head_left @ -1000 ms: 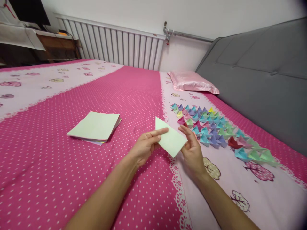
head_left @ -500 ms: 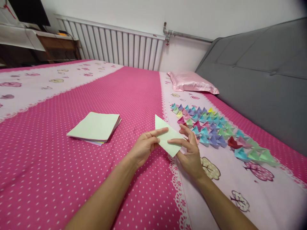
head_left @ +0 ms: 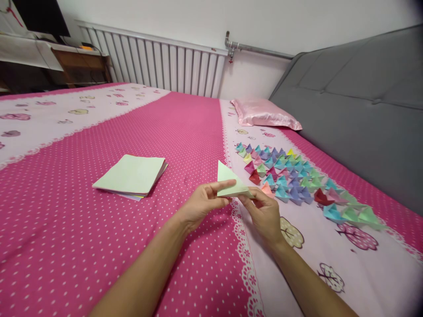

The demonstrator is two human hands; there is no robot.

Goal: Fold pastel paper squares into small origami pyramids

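Note:
A pale green paper [head_left: 228, 181], folded over into a triangular shape, is held above the pink dotted bedspread [head_left: 99, 229]. My left hand [head_left: 201, 203] pinches its left side with thumb and forefinger. My right hand [head_left: 264, 212] grips its lower right corner, fingers curled under it. To the left lies a stack of square paper sheets [head_left: 131, 175], pale green on top. To the right, several small folded paper pieces [head_left: 291, 176] in blue, green, pink and red lie in rows.
A pink satin pillow [head_left: 262, 113] lies at the bed's far right. A grey padded headboard [head_left: 357, 110] runs along the right. A white radiator [head_left: 158, 61] stands behind the bed, and a wooden shelf [head_left: 79, 64] is at the far left.
The flat paper has been folded up into a triangle. My right hand shifted from the sheet's right edge to under its lower corner; my left hand kept its pinch.

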